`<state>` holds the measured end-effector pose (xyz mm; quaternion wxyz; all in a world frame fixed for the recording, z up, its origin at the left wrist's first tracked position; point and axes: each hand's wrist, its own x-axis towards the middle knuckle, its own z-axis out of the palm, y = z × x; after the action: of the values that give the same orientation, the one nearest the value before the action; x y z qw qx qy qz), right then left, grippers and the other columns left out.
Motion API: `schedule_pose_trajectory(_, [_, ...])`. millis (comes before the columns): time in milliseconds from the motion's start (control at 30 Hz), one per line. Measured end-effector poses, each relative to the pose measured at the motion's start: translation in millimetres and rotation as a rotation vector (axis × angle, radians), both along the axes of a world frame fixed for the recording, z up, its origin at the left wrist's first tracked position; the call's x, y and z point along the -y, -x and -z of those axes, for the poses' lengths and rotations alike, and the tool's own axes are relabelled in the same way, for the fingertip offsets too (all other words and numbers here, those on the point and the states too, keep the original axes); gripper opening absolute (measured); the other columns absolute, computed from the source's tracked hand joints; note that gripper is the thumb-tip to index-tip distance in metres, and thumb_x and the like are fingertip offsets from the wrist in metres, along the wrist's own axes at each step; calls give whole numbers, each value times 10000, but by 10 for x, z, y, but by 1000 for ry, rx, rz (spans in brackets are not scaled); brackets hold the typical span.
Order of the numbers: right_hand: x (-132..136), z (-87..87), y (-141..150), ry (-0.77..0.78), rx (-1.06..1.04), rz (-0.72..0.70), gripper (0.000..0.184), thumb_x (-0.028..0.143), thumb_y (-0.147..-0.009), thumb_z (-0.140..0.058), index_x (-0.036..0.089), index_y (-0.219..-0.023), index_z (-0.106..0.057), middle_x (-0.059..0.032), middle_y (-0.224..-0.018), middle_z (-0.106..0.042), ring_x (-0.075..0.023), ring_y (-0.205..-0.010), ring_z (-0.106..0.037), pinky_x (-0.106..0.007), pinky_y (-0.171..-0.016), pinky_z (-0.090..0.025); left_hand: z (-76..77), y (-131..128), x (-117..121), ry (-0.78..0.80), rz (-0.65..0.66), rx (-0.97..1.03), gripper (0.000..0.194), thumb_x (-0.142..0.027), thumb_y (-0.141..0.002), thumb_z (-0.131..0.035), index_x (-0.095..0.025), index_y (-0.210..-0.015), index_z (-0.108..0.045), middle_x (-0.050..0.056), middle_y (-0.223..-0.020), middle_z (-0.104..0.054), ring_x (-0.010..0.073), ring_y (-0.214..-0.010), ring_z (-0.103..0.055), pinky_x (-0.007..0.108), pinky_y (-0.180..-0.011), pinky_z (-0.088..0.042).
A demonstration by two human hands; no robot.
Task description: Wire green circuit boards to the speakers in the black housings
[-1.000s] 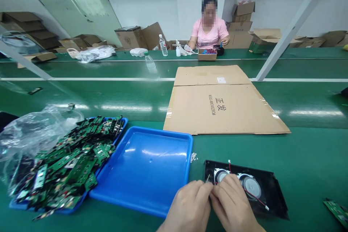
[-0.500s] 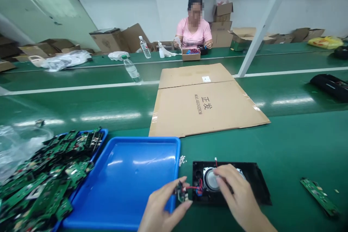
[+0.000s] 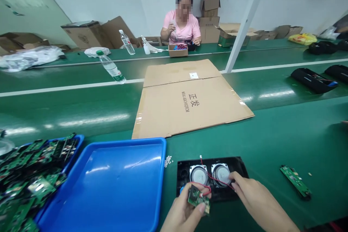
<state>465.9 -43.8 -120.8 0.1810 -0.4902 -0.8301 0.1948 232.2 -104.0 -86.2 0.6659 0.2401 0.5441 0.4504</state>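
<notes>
A black speaker panel (image 3: 239, 165) with two round silver speakers lies on the green table at bottom centre. Red wires (image 3: 214, 179) run from the speakers to a small green circuit board (image 3: 198, 198). My left hand (image 3: 183, 214) pinches that board just in front of the panel. My right hand (image 3: 255, 199) rests its fingertips on the panel's right front edge, by the right speaker; its fingers are curled and press the panel.
An empty blue tray (image 3: 108, 185) lies left of the panel; another tray heaped with green circuit boards (image 3: 29, 177) is at far left. A flat cardboard sheet (image 3: 187, 99) lies behind. A loose board (image 3: 295, 181) lies right. A person in pink (image 3: 181, 25) works across the belt.
My left hand has brought the small board in front of the panel. My right hand slid off the speakers to the panel's right edge, uncovering both. The view has swung right.
</notes>
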Motion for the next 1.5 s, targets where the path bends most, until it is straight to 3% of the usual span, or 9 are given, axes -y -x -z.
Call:
schedule_pose_trajectory(100, [23, -91, 52, 70, -193, -24, 258, 275, -1037, -445, 256, -1013, -701, -7, -782, -762, -178, -619, -727, -228, -533, -551, 72, -74, -51, -85, 5, -106, 575, -688, -675, -832, -226, -1003, -738, 92, -1031, -804, 223, -946, -746, 246, -801, -560])
schedule_pose_trajectory(300, [36, -129, 181, 225, -425, -164, 292, 328, -1087, -436, 251, -1125, -715, -32, -989, -741, -138, -712, -709, -206, -672, -602, 167, 17, -47, -103, 88, -451, 483, -574, -827, -713, -236, -1171, -722, 26, -673, -729, 278, -945, -746, 252, -740, -574])
schedule_pose_trajectory(467, [6, -91, 400, 140, -506, -185, 295, 266, -1080, -436, 213, -951, -697, -59, -981, -713, -156, -834, -708, -217, -715, -578, 163, 58, -32, -83, 67, -512, 515, -635, -865, -630, -241, -1193, -680, 31, -803, -796, 249, -909, -770, 242, -757, -592])
schedule_pose_trajectory(600, [26, -17, 580, 225, -569, -38, 196, 228, -1044, -495, 197, -938, -656, 2, -728, -676, -130, -601, -652, -192, -555, -524, 129, 33, -63, -91, -10, -367, 555, -711, -791, -700, -240, -1085, -706, 31, -948, -823, 208, -865, -776, 228, -809, -621])
schedule_pose_trajectory(700, [40, 21, 664, 81, -546, 9, 214, 217, -1056, -471, 194, -967, -664, -7, -756, -684, -130, -602, -641, -208, -546, -501, 119, 10, -81, -72, -93, -310, 570, -707, -728, -766, -248, -1066, -748, 25, -1056, -828, 208, -907, -786, 235, -835, -643])
schedule_pose_trajectory(800, [40, 25, 713, -116, -458, -80, 308, 207, -1091, -388, 190, -915, -640, -22, -770, -666, -137, -651, -636, -226, -594, -491, 139, -13, -82, -35, -138, -316, 577, -664, -711, -801, -244, -1105, -753, 30, -1053, -834, 239, -939, -794, 258, -798, -669])
schedule_pose_trajectory(900, [42, 23, 750, -181, -373, -132, 355, 191, -1100, -349, 187, -845, -597, -15, -722, -624, -134, -619, -598, -229, -572, -458, 160, -38, -75, -16, -156, -372, 558, -634, -731, -788, -220, -1103, -739, 51, -1014, -840, 269, -915, -802, 302, -762, -690])
schedule_pose_trajectory(1200, [55, 18, 822, -173, -357, -108, 371, 201, -1094, -352, 200, -764, -521, 4, -688, -587, -124, -591, -559, -229, -549, -415, 241, -90, -18, -87, -153, -440, 547, -702, -819, -669, -225, -1084, -705, 71, -1036, -833, 272, -961, -798, 307, -813, -680])
schedule_pose_trajectory(1500, [58, 19, 888, -234, -319, -78, 347, 161, -1058, -352, 207, -739, -484, 16, -658, -570, -119, -560, -542, -228, -544, -384, 310, -96, 4, -76, -115, -506, 389, -533, -890, -615, -215, -1099, -696, 87, -1084, -814, 261, -955, -795, 317, -850, -661])
